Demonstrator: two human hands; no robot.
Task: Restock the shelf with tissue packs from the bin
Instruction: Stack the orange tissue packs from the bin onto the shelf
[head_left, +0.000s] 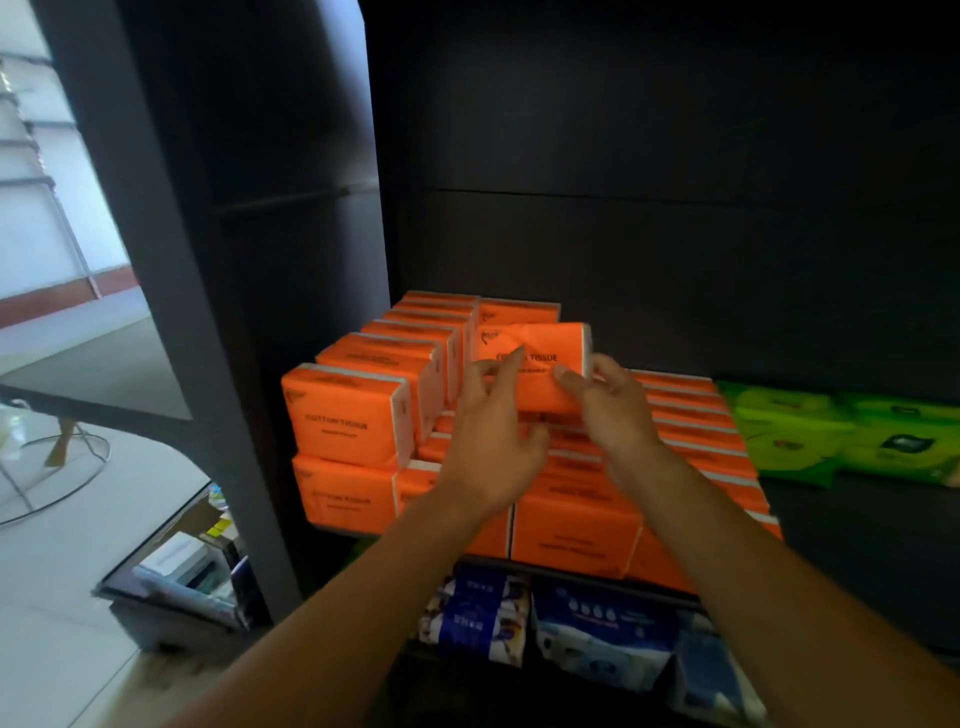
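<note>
Head view: the right hand (613, 410) pinches an orange pack (540, 345) with its fingers (571, 378) above the stack (348, 415) on the shelf (857, 525), and the spread fingers of the left hand (488, 447) touch it.

Above the stacked orange plastic-wrapped tissue packs (696, 415) the black shelf bay (675, 234) stands open, so I have wide room to reach in. The black side panel (291, 260) walls off my left. The taller left row (348, 415) and the upright orange pack (535, 358) crowd the middle. Rightward sit green soft packs (810, 436), with what looks like bare board (857, 545) before them.
</note>
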